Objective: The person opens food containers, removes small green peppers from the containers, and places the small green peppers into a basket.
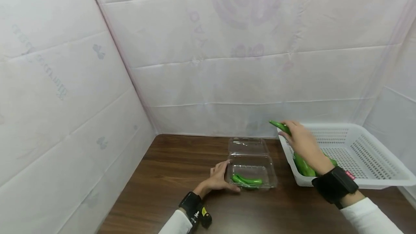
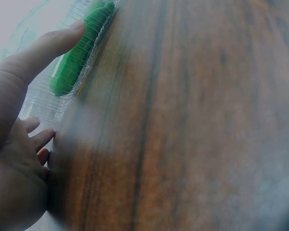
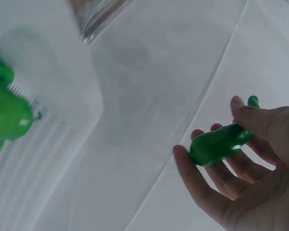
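My right hand [image 1: 303, 142] grips green pepper [image 1: 280, 126], fingers curled round it, above left rim of white basket [image 1: 373, 181]. My left hand [image 1: 218, 180] lies relaxed, fingers straight against near-left side of clear clamshell box [image 1: 251, 170] holding peppers [image 1: 247, 180].

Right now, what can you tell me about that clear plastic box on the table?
The clear plastic box is a thin, see-through hinged container, lying open on the brown wooden table, its lid folded back toward the wall. Two slim green peppers lie in its tray. The left hand rests against its left side, the thumb along the front edge. A white basket stands to its right.
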